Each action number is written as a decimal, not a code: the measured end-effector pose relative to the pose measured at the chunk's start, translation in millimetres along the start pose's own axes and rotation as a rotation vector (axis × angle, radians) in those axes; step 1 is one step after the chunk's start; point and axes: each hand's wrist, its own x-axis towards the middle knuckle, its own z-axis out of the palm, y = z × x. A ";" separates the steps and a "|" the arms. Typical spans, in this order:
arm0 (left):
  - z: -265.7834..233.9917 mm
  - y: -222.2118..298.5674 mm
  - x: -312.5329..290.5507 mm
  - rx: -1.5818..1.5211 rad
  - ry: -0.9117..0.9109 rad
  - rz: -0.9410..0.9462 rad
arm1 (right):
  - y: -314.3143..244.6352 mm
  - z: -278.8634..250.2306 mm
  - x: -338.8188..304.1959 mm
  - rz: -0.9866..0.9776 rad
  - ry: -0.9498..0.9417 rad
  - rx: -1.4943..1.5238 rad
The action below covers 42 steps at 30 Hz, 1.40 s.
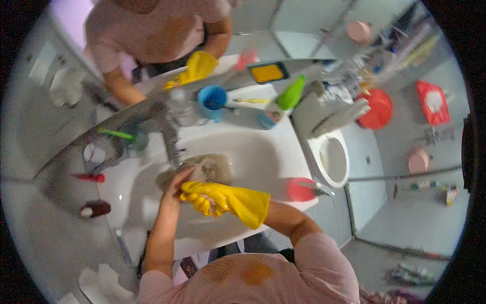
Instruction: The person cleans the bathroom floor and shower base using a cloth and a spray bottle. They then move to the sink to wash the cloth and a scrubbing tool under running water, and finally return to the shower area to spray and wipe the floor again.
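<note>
My bare left hand is above the white sink, below the tap. Its visible fingers stretch towards the drain side, while the rest are hidden at the glove. On my right hand is a long yellow rubber glove, its wide cuff reaching up the forearm. The gloved fingertips are curled and touch or nearly touch the left hand. Something pale shows between them, too blurred to name. Murky brownish-grey water lies in the basin beneath both hands.
On the sink's back ledge stand a blue cup and a spray bottle with a green top. A pink container sits at the right rim, a dark red bottle at the left. The toilet is beyond, and a mirror edges the back.
</note>
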 end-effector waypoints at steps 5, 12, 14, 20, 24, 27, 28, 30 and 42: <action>14.3 -3.0 15.5 0.448 0.271 0.036 | -30.7 -58.8 16.3 -0.037 0.315 -0.554; -14.4 -62.3 50.3 0.476 0.408 0.211 | -25.9 -63.1 -0.7 -0.201 0.593 -0.758; 26.0 -62.9 30.5 0.452 0.548 0.153 | -18.1 -63.3 -9.5 -0.240 0.614 -0.721; 8.9 -16.6 6.2 -0.174 -0.241 -0.059 | 23.7 -25.5 -14.6 -0.373 0.458 -0.470; 61.3 -13.2 -5.6 -0.345 -0.781 0.004 | 69.1 20.3 -13.1 -0.595 -0.195 -0.137; 108.9 -15.6 -28.7 -0.394 -0.885 0.246 | 94.7 50.3 -15.5 -0.667 -0.654 0.178; 114.6 -13.2 -36.0 -0.425 -0.935 0.235 | 99.3 59.4 -15.5 -0.639 -0.807 0.286; 117.5 -9.1 -44.9 -0.472 -0.993 0.182 | 101.3 74.2 -16.6 -0.440 -1.055 0.520; 153.0 23.8 -55.6 0.319 0.081 0.162 | 37.6 21.9 -51.4 0.052 0.073 -0.432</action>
